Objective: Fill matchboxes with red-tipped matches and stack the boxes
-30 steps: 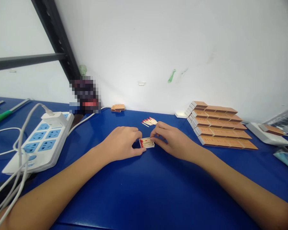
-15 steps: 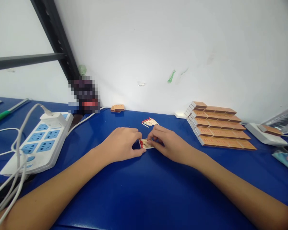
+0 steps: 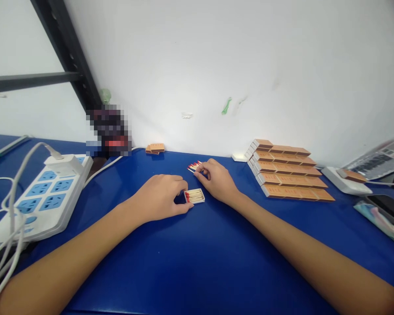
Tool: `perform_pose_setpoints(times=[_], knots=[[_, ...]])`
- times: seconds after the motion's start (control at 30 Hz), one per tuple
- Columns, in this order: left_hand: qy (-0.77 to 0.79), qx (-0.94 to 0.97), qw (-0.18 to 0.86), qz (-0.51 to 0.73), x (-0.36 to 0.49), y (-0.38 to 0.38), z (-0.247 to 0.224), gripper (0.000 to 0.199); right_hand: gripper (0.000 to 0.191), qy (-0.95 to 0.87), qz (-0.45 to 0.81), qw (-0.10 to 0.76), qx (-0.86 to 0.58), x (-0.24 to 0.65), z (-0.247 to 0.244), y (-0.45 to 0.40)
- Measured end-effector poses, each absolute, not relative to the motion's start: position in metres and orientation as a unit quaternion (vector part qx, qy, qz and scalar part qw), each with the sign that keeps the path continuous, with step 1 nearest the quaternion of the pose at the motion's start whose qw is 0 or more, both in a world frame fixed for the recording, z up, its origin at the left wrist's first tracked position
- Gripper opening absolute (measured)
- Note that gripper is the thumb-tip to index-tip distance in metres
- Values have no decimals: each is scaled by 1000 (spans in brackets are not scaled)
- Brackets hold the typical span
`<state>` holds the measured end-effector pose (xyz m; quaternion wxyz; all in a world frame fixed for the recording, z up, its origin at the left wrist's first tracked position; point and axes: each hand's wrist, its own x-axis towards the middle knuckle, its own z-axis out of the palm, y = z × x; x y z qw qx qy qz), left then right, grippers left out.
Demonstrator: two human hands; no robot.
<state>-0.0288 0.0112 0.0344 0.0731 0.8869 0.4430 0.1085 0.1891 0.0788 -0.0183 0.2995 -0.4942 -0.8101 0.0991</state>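
Note:
A small white matchbox tray point(image 3: 199, 199) lies on the blue table, holding a row of red-tipped matches point(image 3: 193, 196). My left hand point(image 3: 162, 197) grips the tray's left end between thumb and fingers. Beyond the tray, my right hand point(image 3: 215, 178) rests at a loose pile of matches point(image 3: 192, 166). Its thumb and forefinger close around some matches at the pile's right side, and the palm hides part of the pile.
Orange matchboxes point(image 3: 289, 179) form a stepped stack on the right. Two more matchboxes point(image 3: 156, 148) lie by the wall. A white power strip point(image 3: 46, 192) with cables is at left. At far right are a white device point(image 3: 346, 180) with a box on it and a phone point(image 3: 389, 210).
My right hand has moved from the tray to the loose matches farther back. My left hand stays at the tray's left end. The view has shifted slightly right.

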Motion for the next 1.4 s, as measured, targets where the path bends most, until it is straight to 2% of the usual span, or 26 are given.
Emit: perform_pose_setpoints(times=[0.43, 0.93, 1.4], knots=[[437, 890, 65, 114, -30, 11, 32, 25, 18, -825, 76, 305, -470, 191, -23, 79], [436, 890, 64, 115, -29, 11, 32, 26, 16, -828, 77, 295, -471, 191, -22, 80], [440, 889, 73, 106, -28, 12, 32, 28, 12, -811, 135, 281, -494, 182, -13, 83]])
